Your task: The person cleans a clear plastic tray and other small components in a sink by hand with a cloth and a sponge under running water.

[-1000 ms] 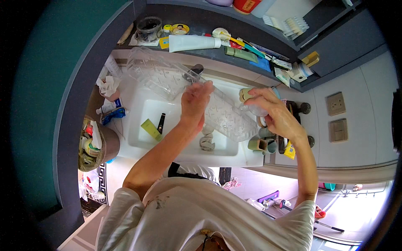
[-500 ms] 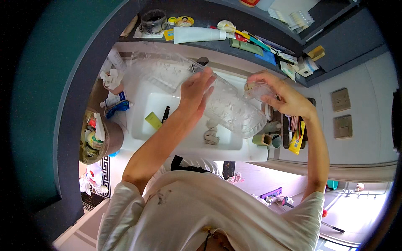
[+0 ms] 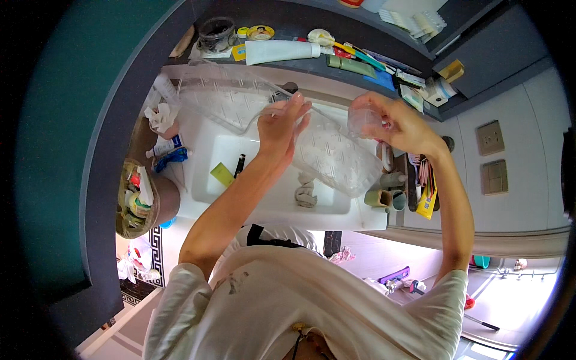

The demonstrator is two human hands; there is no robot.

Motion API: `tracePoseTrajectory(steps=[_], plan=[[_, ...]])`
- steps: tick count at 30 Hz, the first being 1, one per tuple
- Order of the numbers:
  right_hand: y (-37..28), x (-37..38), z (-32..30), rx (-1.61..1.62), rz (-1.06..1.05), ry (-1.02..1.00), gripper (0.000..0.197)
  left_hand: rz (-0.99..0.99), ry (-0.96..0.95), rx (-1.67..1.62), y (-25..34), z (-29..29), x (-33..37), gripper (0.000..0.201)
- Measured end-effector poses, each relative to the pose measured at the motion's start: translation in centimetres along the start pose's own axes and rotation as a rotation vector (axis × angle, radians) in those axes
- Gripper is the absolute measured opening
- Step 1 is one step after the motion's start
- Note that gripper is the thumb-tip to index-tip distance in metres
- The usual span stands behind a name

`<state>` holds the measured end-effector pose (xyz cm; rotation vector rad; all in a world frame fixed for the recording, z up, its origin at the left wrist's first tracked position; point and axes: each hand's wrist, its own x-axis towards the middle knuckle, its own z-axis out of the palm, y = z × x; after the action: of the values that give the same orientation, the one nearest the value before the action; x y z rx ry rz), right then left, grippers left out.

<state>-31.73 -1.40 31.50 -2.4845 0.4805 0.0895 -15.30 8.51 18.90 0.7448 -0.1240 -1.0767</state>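
My left hand is closed on the middle of a clear plastic clamshell container, which hangs opened out over the sink. Its two ridged halves spread to either side of that hand. To the right, my right hand grips a small clear plastic cup just above the container's right half. Below them is the white sink. A green packet, a slim black object and a crumpled grey-white cloth lie in the basin. The tap is mostly hidden behind the container.
A dark shelf behind the sink holds a white tube, toothbrushes and small jars. At left stand a bin of rubbish and a tissue pack. Cups and a dark tray with a yellow tube line the right side.
The cup has turned in my right hand and shifted slightly up and left. The container's left half has tilted and moved a little left, still in my left hand.
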Motion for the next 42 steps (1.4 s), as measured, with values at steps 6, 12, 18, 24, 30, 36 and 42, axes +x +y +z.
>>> tracePoseTrajectory(steps=[6, 12, 18, 24, 30, 36, 42], plan=[[0.7, -0.2, 0.4, 0.079, -0.017, 0.116, 0.032, 0.027, -0.009, -0.038, -0.2, -0.6, 0.1, 0.015], [0.4, -0.4, 1.4, 0.091, -0.024, 0.201, 0.034, 0.063, -0.017, -0.095, -0.1, -0.9, 0.0, 0.017], [0.2, -0.6, 1.8, -0.013, 0.1, 0.157, 0.031, 0.108, -0.09, -0.066, 0.3, -0.8, 0.0, 0.014], [-0.3, -0.8, 1.8, -0.058, -0.009, 0.253, 0.032, 0.131, -0.036, -0.045, -0.1, -0.7, 0.4, 0.017], [0.9, -0.5, 2.5, -0.12, -0.013, 0.225, 0.032, 0.081, 0.003, -0.007, 0.4, 0.1, 0.5, 0.014], [2.4, -0.2, 2.6, 0.139, -0.111, 0.312, 0.035, 0.045, -0.011, -0.054, 0.5, -0.2, 0.9, 0.016], [1.2, -0.4, 2.2, 0.243, 0.018, 0.263, 0.034, 0.059, 0.015, -0.06, 0.6, 0.0, 0.7, 0.016]])
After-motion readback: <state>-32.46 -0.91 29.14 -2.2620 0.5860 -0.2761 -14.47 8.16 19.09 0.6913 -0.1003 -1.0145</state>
